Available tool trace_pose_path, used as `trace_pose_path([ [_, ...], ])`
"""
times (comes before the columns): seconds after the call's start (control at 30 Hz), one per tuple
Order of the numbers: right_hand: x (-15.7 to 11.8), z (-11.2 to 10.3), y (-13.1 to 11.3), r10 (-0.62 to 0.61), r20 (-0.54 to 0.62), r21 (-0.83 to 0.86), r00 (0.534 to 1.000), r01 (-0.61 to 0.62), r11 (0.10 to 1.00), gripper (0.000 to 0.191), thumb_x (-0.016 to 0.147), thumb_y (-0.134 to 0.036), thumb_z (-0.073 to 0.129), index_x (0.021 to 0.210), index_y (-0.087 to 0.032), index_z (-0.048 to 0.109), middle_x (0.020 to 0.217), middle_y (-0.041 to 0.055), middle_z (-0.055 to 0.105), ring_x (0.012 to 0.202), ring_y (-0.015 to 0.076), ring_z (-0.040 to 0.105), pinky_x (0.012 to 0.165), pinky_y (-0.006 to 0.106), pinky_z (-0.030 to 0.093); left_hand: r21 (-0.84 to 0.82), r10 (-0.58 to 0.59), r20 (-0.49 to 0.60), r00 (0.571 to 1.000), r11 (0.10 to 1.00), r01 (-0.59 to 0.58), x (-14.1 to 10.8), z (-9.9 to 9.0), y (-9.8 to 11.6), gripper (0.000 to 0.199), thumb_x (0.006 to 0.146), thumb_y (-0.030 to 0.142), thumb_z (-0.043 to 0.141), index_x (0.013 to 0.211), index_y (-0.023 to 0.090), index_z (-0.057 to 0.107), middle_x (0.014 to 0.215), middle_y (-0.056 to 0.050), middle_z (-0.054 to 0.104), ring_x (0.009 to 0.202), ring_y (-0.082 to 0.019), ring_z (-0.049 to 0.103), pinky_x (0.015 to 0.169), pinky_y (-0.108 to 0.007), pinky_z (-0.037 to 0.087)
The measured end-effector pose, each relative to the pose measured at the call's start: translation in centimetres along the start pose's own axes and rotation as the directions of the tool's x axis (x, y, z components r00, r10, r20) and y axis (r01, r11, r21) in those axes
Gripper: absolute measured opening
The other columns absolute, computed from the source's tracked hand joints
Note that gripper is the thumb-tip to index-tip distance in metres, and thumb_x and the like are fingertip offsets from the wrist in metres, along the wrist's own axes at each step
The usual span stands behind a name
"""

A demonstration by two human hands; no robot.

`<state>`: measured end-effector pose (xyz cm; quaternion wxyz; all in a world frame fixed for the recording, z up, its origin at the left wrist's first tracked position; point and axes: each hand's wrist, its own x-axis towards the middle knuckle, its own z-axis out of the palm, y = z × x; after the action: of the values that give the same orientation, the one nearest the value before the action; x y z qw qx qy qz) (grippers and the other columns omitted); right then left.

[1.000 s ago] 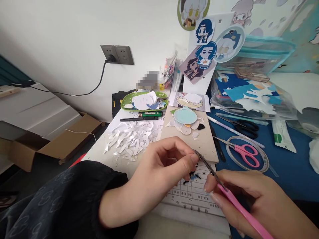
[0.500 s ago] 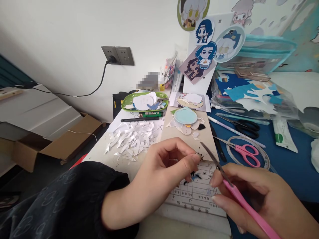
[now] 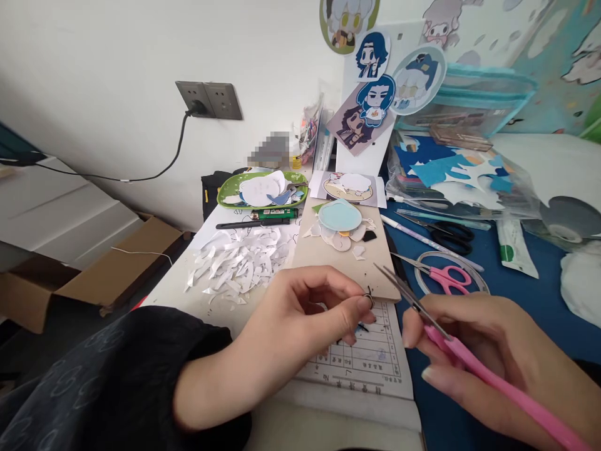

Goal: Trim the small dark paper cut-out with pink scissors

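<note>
Between thumb and forefinger, my left hand (image 3: 300, 338) pinches a tiny dark-edged cutout (image 3: 369, 300); most of it is hidden by the fingertips. My right hand (image 3: 511, 338) grips pink-handled scissors (image 3: 504, 382), its fingers round the handle. Their blades point up and left, slightly parted, a little to the right of the cutout and not touching it. Below both hands lies a printed form pad (image 3: 361, 360) with small dark and blue scraps on it. A beige board (image 3: 347, 269) behind the hands bears a pale blue oval cutout (image 3: 340, 216) on top of other cutouts.
White paper strips (image 3: 239, 260) lie in a heap at the left. Behind them are a black pen (image 3: 253, 223) and a green tray (image 3: 225, 194) of cutouts. On the blue surface at right are another pink scissors (image 3: 451, 279), black scissors (image 3: 453, 237) and a tube (image 3: 516, 247).
The scissor blades have gone from nearly together to slightly parted. A thin dark sliver now sticks up at the cutout in my left fingers. The whole view has shifted slightly.
</note>
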<state>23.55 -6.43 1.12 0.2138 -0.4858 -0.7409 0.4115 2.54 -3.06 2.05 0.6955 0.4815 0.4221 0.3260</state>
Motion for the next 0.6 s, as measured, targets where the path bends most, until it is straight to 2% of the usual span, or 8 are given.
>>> trace_pose_path([
  [0.07,0.04,-0.73,0.46,0.001,0.08,-0.057,0.997,0.003,0.998,0.005,0.077,-0.028,0.062,0.078,-0.023,0.062,0.059,-0.0013,0.063,0.051,0.0154,0.058,0.046,0.022,0.049,-0.002,-0.025,0.006,1.0,1.0,0.025,0.08,-0.17,-0.07,0.011,0.077,0.023,0.069,0.072,0.014,0.066,0.065,-0.001,0.068,0.049,-0.007,0.055,0.04,-0.014,0.037],
  [0.13,0.17,-1.1,0.74,0.004,0.106,-0.1,0.994,0.007,0.995,0.003,0.076,-0.024,0.062,0.077,-0.023,0.065,0.063,0.0008,0.068,0.054,0.0175,0.062,0.046,0.022,0.051,0.001,-0.051,0.013,0.999,0.999,0.051,0.12,-0.35,-0.19,0.012,0.076,0.025,0.07,0.072,0.014,0.066,0.067,-0.002,0.069,0.049,-0.008,0.056,0.04,-0.014,0.037],
  [0.23,0.22,-1.05,0.7,0.003,0.081,-0.13,0.997,0.007,0.991,0.008,0.073,-0.02,0.061,0.074,-0.024,0.068,0.064,0.0012,0.07,0.055,0.0191,0.065,0.042,0.021,0.05,0.008,-0.068,0.03,0.997,0.998,0.067,0.19,-0.61,-0.35,0.012,0.076,0.025,0.07,0.072,0.015,0.066,0.068,-0.002,0.069,0.049,-0.007,0.056,0.039,-0.013,0.037],
  [0.43,0.07,-0.22,0.4,0.026,-0.057,-0.12,0.998,-0.033,0.992,0.014,0.067,-0.015,0.061,0.067,-0.025,0.071,0.06,0.0004,0.07,0.048,0.0176,0.063,0.033,0.02,0.041,0.043,-0.099,0.069,0.993,0.994,0.096,0.37,-0.93,-0.35,0.015,0.078,0.028,0.069,0.071,0.016,0.065,0.068,0.0,0.068,0.051,-0.007,0.055,0.04,-0.012,0.038],
  [0.5,0.2,-0.25,0.48,-0.001,-0.051,-0.126,0.999,-0.006,0.992,0.015,0.066,-0.013,0.062,0.067,-0.025,0.071,0.058,-0.0004,0.069,0.043,0.0155,0.06,0.032,0.019,0.04,0.048,-0.108,0.074,0.991,0.993,0.105,0.36,-0.91,-0.29,0.014,0.079,0.026,0.068,0.07,0.015,0.065,0.067,0.0,0.067,0.051,-0.007,0.055,0.041,-0.011,0.039],
  [0.6,0.43,-0.62,0.63,-0.06,0.016,-0.178,0.998,0.062,0.982,0.016,0.066,-0.012,0.063,0.066,-0.025,0.072,0.053,-0.0016,0.067,0.04,0.0144,0.058,0.032,0.018,0.04,0.029,-0.102,0.079,0.992,0.995,0.1,0.37,-0.82,-0.24,0.012,0.078,0.023,0.068,0.069,0.015,0.065,0.065,0.0,0.067,0.05,-0.006,0.055,0.041,-0.012,0.039],
])
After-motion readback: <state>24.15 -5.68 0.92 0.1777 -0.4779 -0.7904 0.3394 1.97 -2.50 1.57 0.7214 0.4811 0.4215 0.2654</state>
